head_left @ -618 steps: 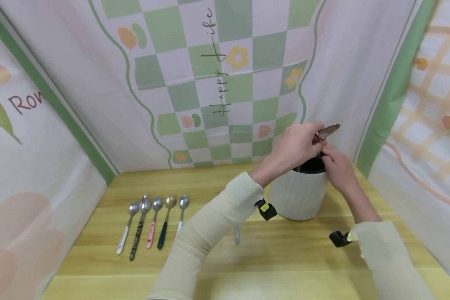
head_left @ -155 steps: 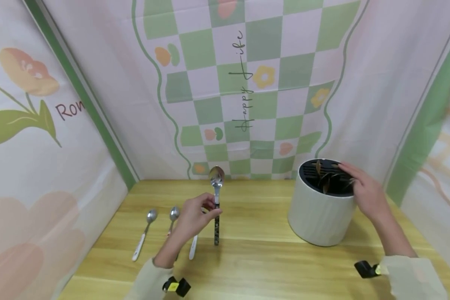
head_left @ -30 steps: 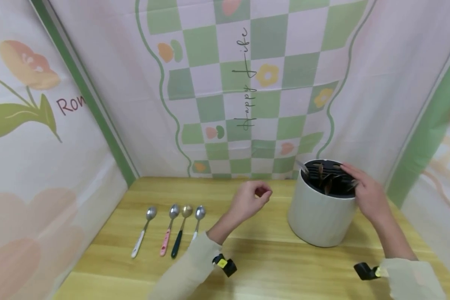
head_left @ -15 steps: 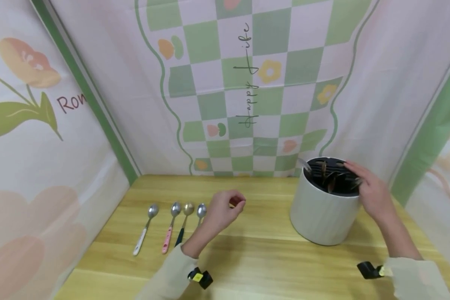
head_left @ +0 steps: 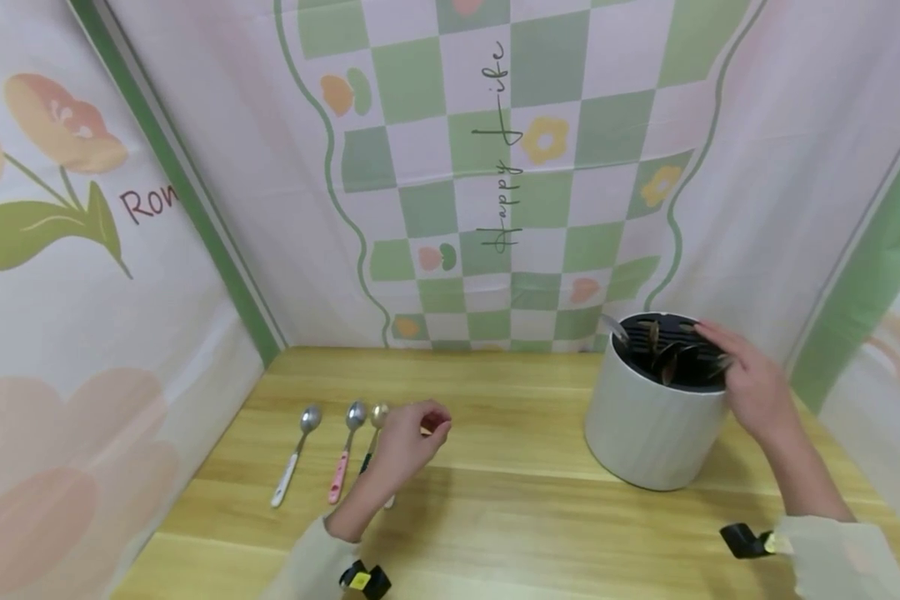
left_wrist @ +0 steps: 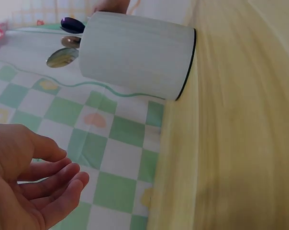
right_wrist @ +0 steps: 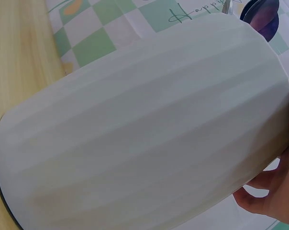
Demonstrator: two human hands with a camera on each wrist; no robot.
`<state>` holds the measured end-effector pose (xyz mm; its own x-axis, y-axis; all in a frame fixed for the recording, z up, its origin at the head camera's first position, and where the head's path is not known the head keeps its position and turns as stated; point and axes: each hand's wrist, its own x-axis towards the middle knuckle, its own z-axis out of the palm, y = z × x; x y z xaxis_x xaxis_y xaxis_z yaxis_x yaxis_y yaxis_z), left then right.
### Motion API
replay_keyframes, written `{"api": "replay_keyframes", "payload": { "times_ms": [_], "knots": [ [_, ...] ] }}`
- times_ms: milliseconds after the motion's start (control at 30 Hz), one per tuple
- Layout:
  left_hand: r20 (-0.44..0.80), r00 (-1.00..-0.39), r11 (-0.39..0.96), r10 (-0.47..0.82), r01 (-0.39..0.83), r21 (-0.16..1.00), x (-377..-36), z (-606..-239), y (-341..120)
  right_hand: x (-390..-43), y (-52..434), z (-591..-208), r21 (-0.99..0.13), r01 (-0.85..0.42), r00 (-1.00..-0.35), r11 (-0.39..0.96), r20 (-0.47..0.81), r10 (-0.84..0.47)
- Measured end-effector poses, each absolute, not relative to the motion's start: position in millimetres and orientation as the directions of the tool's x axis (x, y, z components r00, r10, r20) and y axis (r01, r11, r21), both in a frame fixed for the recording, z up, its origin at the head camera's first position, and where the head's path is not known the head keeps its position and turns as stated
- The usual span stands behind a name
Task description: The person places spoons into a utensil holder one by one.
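Well to the left of the white holder [head_left: 656,421], a row of spoons lies on the wooden table [head_left: 525,508]: a white-handled spoon [head_left: 297,454] farthest from the holder, a pink-handled spoon [head_left: 344,453] beside it, then a dark-handled spoon [head_left: 375,421] whose handle runs under the left hand [head_left: 405,440]. That hand hangs just above the holder-side end of the row, forearm rising from the near table edge, fingers loosely curled; the left wrist view shows the palm bare, gripping nothing. The holder stands upright toward the back corner, its dark slotted top [head_left: 671,346] holding several spoon bowls. The right hand [head_left: 753,383] rests on the holder's far-right rim, wrist bent down, fingers draped over the top and curled against the wall, steadying it
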<state>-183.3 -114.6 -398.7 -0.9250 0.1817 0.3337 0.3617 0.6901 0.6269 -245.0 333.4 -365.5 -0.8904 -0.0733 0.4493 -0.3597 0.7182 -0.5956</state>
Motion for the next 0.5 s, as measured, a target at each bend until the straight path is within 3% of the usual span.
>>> {"api": "replay_keyframes", "payload": {
  "times_ms": [500],
  "knots": [
    [0.269, -0.955, 0.828, 0.126, 0.25, 0.501, -179.5, -427.3, -157.7, -243.8, 331.2, -363.1, -0.586, -0.362, -0.889, 0.725, 0.452, -0.078]
  ]
}}
